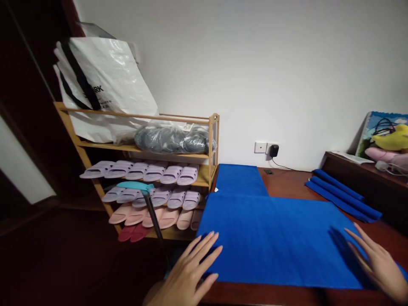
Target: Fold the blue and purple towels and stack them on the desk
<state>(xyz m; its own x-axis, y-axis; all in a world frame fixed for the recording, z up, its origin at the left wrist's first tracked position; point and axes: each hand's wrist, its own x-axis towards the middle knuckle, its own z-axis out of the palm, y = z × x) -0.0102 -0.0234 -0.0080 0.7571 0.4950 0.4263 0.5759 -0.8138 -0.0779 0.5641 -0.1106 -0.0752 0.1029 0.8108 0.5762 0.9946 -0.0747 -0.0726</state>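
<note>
A blue cloth (277, 242) lies spread out on the brown wooden table (283, 182). At its left edge is my left hand (191, 272), fingers apart and holding nothing. My right hand (376, 259) is over the cloth's right part, its fingers also apart and a shadow beneath them. Whether either hand touches the cloth is hard to tell. Behind the spread cloth, partly under its far edge, lies another blue cloth (239, 178) with a small white tag. Several folded blue cloths (344, 195) rest at the table's right side.
Left of the table stands a wooden rack (211, 148) with several slippers (153, 172) and a large white bag (111, 72). A teal-topped pole (154, 221) leans before it. A black plug (274, 150) sits in the wall; toys (392, 138) lie on a raised shelf at right.
</note>
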